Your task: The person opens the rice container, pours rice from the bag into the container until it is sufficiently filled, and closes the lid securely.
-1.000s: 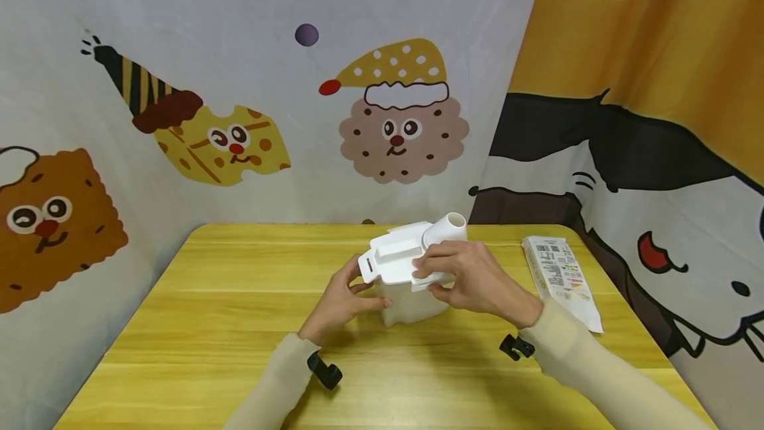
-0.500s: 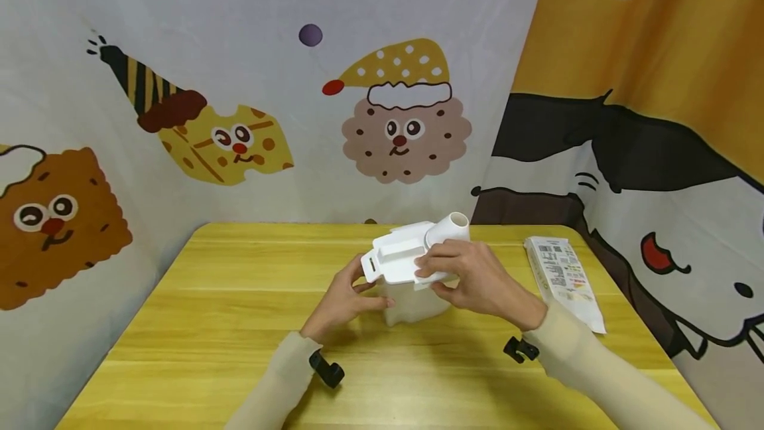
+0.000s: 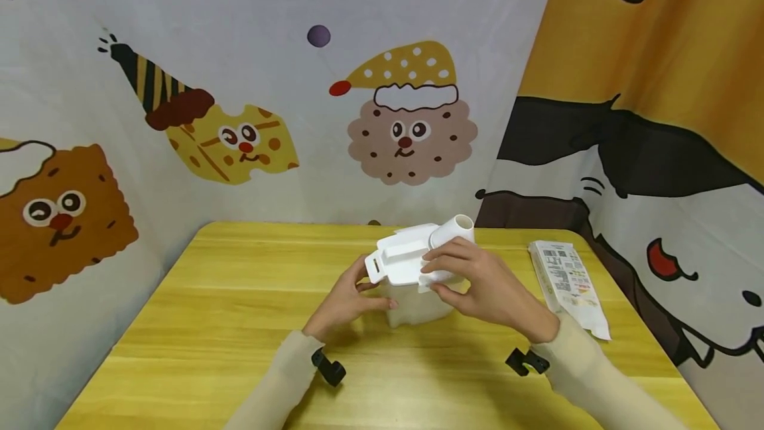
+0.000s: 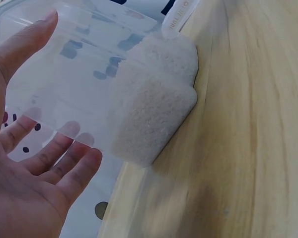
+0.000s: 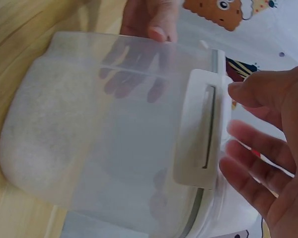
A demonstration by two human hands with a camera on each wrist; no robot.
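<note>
On the table stands a translucent plastic storage container (image 4: pixel 74 64), partly filled with white rice-like grains (image 4: pixel 149 114). My left hand (image 3: pixel 346 300) grips its left side, thumb (image 4: pixel 32 42) on the near wall and fingers around the far wall. The white lid (image 3: pixel 402 254) on top has a short round spout (image 3: pixel 453 231) at the right. At its left end, a slotted latch (image 3: pixel 375 267) sticks outward; another latch (image 5: pixel 196 129) lies along the container wall near my right hand (image 3: pixel 477 281). That hand's relaxed fingers (image 5: pixel 256 183) and thumb rest at the lid's edge.
A white printed packet (image 3: pixel 570 287) lies on the right of the wooden table (image 3: pixel 251 277). A cartoon-printed curtain (image 3: pixel 251 65) hangs behind the table's back edge. Black mounts (image 3: pixel 328 367) sit on both wrists.
The latch by my right hand has gone from sticking out to lying lower against the wall. My right fingers have eased up slightly from the lid; the left hand keeps its grip.
</note>
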